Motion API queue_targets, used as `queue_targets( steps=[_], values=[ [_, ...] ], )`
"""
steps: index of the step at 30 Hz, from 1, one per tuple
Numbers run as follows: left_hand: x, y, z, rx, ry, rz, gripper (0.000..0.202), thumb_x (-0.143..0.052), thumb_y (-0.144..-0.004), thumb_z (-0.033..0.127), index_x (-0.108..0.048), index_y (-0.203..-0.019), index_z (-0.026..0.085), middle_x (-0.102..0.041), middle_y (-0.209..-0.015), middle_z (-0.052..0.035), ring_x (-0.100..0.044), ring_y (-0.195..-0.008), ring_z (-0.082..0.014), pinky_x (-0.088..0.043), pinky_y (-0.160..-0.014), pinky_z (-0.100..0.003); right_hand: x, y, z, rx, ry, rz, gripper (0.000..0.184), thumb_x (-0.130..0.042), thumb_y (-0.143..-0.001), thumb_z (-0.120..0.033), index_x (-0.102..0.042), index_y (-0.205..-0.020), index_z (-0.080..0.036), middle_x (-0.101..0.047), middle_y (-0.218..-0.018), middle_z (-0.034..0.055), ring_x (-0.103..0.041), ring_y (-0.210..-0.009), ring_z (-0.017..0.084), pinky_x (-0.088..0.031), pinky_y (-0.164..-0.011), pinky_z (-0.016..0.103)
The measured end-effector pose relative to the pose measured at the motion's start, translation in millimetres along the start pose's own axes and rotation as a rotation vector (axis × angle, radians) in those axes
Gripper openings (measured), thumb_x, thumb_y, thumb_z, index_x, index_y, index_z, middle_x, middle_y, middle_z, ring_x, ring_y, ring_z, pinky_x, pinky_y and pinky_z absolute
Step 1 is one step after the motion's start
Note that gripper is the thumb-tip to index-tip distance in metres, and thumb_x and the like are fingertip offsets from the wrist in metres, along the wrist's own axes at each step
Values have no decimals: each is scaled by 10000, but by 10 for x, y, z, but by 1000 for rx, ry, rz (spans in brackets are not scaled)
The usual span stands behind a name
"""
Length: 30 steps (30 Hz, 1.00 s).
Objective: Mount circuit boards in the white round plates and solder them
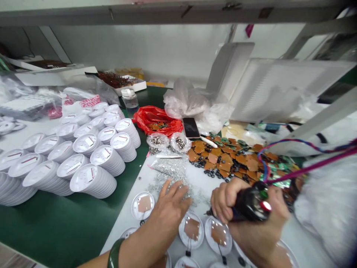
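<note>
My right hand (245, 214) is closed around a black electric screwdriver (252, 203) with a red and a green button, its cable of red and blue wires (304, 158) running off to the right. My left hand (170, 206) lies flat, fingers stretched out, on a heap of small silver screws (170, 171) on the white board. Just below both hands lie white round discs with brown circuit boards (192, 229) set in them. A green bangle (115, 253) sits on my left wrist.
Stacks of white round covers (92, 156) fill the green mat at left. Loose brown boards and black parts (223, 158) are piled behind my hands. A phone (191, 127), a red bag (156, 119), clear bags and a small bottle (129, 98) stand further back.
</note>
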<state>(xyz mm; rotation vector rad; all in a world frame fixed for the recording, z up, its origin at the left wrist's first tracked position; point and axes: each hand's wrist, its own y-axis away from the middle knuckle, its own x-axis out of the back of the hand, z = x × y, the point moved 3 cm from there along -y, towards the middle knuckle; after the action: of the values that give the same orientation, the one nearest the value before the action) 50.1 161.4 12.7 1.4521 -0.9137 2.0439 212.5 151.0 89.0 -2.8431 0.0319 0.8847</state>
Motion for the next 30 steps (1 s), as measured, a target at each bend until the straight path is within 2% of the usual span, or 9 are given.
queue_targets(
  steps=[3, 7, 9, 12, 16, 19, 23, 27, 30],
  values=[
    [54, 23, -16, 79, 54, 37, 219, -584, -957, 97, -699, -1096, 220, -698, -1188, -72, -591, -1200, -272, -303, -1155, -546, -21, -24, 185, -19, 8, -1, 602, -524, -874, -703, -700, -606, -194, -525, -430, 12, -468, -387, 135, -379, -402, 250],
    [142, 28, 9, 152, 141, -20, 214, -571, -948, 59, -708, -1010, 211, -682, -992, -43, -611, -960, -244, -353, -1057, -542, -42, -52, 373, -64, 50, -7, 601, -501, -904, -678, -686, -611, -187, -528, -432, 12, -464, -379, 130, -356, -405, 252],
    [172, 21, 22, 183, 189, -60, 152, -604, -955, 90, -707, -937, 200, -663, -928, -35, -593, -918, -242, -385, -979, -499, -70, -55, 336, -59, 35, -10, 601, -503, -899, -685, -686, -611, -190, -525, -431, 11, -463, -381, 133, -363, -401, 256],
    [179, 5, 43, 207, 277, -76, 41, -698, -945, 188, -709, -906, 194, -650, -901, -21, -582, -922, -234, -379, -905, -436, -160, -53, 149, -25, 5, -40, 598, -527, -875, -699, -707, -610, -194, -520, -425, 14, -469, -391, 146, -380, -386, 260],
    [112, -39, 85, 188, 388, -71, 98, -760, -908, 313, -718, -902, 224, -650, -866, 14, -574, -911, -213, -337, -881, -404, -292, -45, -51, -27, 20, -75, 579, -570, -852, -691, -730, -594, -198, -512, -403, 15, -474, -384, 150, -393, -378, 258],
    [83, -69, 114, 176, 460, -54, 124, -726, -944, 269, -708, -829, 226, -651, -818, 33, -577, -888, -190, -319, -891, -394, -330, -36, -82, -38, 28, -69, 564, -597, -837, -685, -730, -580, -201, -513, -401, 16, -477, -384, 150, -395, -379, 260],
    [95, -55, 125, 188, 551, -31, 94, -760, -922, 242, -714, -841, 228, -670, -822, 41, -595, -899, -179, -324, -919, -385, -317, -24, -84, -41, 14, -66, 577, -566, -854, -678, -724, -578, -197, -504, -401, 17, -471, -376, 152, -400, -382, 271],
    [91, 8, 107, 213, 547, 11, 118, -743, -887, 109, -685, -855, 207, -669, -851, 37, -596, -885, -173, -337, -929, -391, -266, -14, -129, -1, 14, -22, 636, -498, -879, -719, -709, -583, -197, -489, -402, 15, -461, -374, 150, -394, -383, 275],
    [77, 42, 100, 196, 545, 44, 105, -705, -913, 110, -672, -877, 203, -663, -870, 33, -590, -886, -169, -339, -932, -395, -254, -13, -148, 14, 20, -21, 645, -494, -873, -739, -704, -587, -200, -491, -408, 13, -461, -373, 148, -377, -374, 273]
  ],
)
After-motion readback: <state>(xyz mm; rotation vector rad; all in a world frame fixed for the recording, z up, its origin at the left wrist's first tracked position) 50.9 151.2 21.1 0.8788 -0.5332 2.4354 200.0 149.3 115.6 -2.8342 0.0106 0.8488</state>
